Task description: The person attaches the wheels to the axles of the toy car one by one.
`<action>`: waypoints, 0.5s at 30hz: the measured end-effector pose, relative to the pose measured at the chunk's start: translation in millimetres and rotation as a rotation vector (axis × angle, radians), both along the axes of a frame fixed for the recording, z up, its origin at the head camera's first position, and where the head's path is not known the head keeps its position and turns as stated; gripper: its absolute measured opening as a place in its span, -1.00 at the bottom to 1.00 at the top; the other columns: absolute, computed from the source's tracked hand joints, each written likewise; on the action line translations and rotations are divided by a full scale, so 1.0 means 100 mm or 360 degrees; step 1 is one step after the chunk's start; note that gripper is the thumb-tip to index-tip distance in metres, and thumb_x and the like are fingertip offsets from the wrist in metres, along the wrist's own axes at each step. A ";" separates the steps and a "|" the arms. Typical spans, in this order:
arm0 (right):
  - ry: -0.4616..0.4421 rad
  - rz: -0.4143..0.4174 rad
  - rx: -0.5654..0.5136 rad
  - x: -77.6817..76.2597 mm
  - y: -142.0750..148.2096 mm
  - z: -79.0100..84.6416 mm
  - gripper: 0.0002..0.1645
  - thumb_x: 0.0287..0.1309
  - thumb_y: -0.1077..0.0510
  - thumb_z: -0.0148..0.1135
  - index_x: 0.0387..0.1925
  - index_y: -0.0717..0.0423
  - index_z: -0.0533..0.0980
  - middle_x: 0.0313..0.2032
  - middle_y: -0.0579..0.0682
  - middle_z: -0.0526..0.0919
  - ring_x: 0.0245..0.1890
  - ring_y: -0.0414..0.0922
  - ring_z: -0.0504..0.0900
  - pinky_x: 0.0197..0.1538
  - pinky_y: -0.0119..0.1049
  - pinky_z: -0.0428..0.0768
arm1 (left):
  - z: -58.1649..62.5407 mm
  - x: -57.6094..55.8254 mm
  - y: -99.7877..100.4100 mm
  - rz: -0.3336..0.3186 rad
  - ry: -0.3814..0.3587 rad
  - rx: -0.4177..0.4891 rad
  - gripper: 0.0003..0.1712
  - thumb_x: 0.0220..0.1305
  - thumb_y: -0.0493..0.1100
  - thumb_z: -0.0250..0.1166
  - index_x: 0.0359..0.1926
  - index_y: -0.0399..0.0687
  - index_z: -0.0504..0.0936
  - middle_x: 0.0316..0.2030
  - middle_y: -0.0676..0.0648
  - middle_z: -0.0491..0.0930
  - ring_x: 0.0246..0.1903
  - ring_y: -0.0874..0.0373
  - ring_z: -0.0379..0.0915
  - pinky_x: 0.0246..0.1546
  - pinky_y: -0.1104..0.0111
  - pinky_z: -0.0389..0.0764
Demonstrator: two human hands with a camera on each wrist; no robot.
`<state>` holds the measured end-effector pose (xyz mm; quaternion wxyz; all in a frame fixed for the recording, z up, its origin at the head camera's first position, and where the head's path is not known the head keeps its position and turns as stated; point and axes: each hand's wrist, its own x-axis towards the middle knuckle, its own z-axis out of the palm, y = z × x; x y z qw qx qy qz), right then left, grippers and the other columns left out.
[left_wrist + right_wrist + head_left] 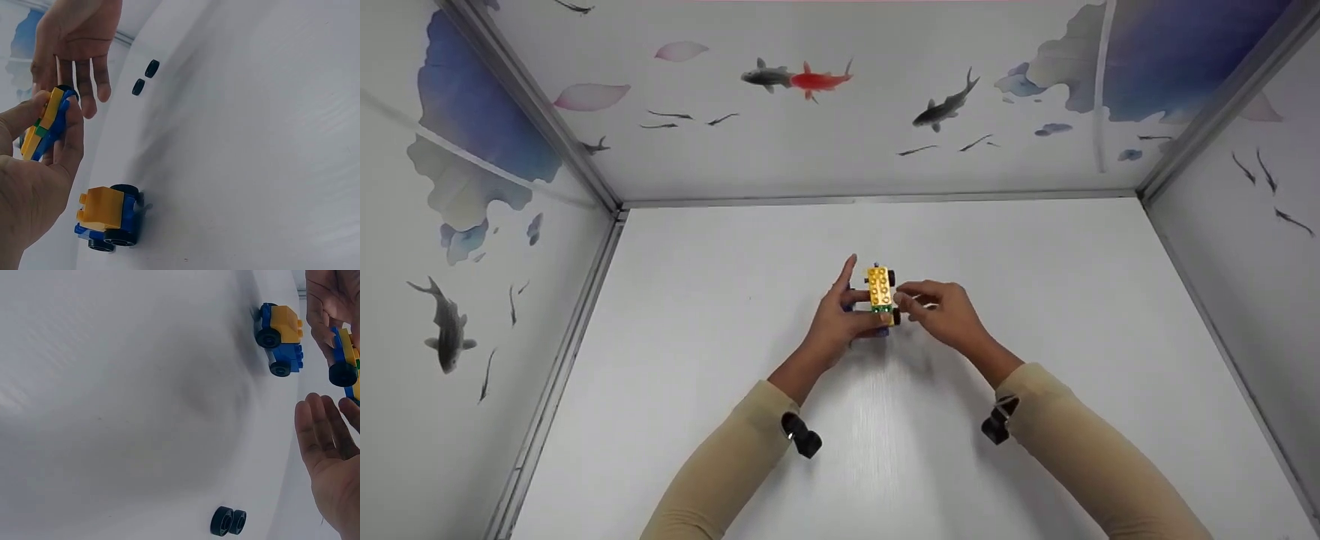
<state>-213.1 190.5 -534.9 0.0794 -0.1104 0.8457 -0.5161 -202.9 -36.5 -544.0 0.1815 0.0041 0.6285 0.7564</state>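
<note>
My left hand (840, 322) grips a toy brick car (880, 285) with a yellow studded top, a green strip and a blue base. In the left wrist view, its thumb and fingers pinch the car (52, 121) along its sides. Close to the wheeled side of the car is my right hand (949, 311). The right wrist view shows the right hand (337, 478) with fingers extended beside a black wheel (342, 374) on the held car. Whether the right fingertips touch the car cannot be told.
A second brick car (104, 211), yellow and blue with black wheels, stands on the white table (682, 390). Two loose black wheels (223, 521) lie near each other on the tabletop. White panels (847, 150) printed with fish enclose the table at the back and sides.
</note>
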 end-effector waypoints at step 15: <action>-0.0055 -0.0072 0.0110 -0.22 -0.21 0.10 -0.18 0.55 -0.32 0.30 0.58 0.05 0.49 0.28 0.19 0.75 0.21 0.15 0.79 0.19 0.07 0.83 | 0.01 0.06 0.08 -0.0028 -0.0027 -0.0030 0.44 0.21 -0.33 0.67 0.81 0.46 -0.07 0.35 -0.26 0.64 0.03 -0.08 0.85 0.02 0.10 0.89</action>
